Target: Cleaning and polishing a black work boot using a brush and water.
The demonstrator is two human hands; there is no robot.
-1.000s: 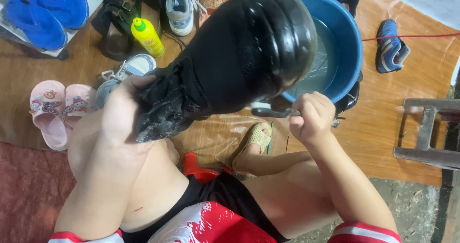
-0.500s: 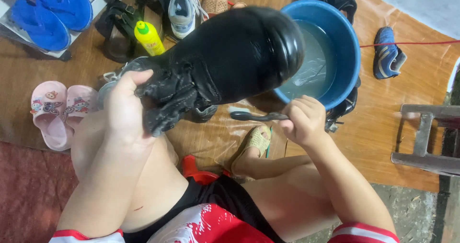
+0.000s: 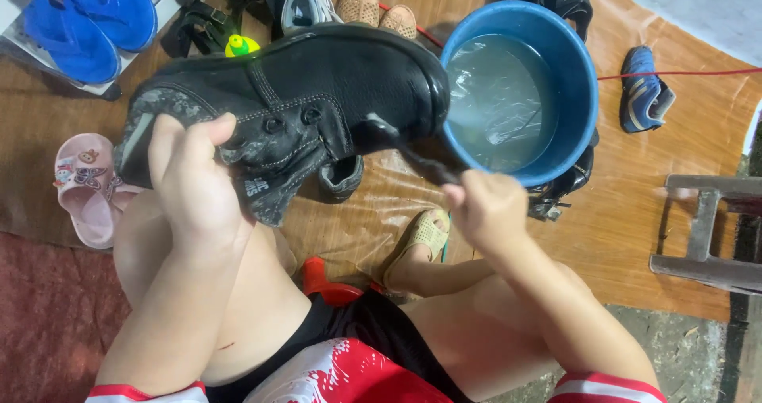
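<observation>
**Black shoe held up beside the blue basin**

I had the left hand (image 3: 194, 185) wrapped round the heel end of the black shoe (image 3: 294, 101), fingers clamped on its collar, so that the shoe hung in the air over my left knee with its toe reaching to the rim of the blue basin (image 3: 583, 77). My right hand (image 3: 488, 208) was closed on a dark brush (image 3: 413, 155), whose far end touched the shoe's side near the toe. The basin stood on the brown mat (image 3: 635, 212) and held cloudy water. A pink sandal (image 3: 87, 192) lay to my left, blue slippers (image 3: 87, 22) beyond it, and a blue sneaker (image 3: 644, 89) lay right of the basin.
</observation>
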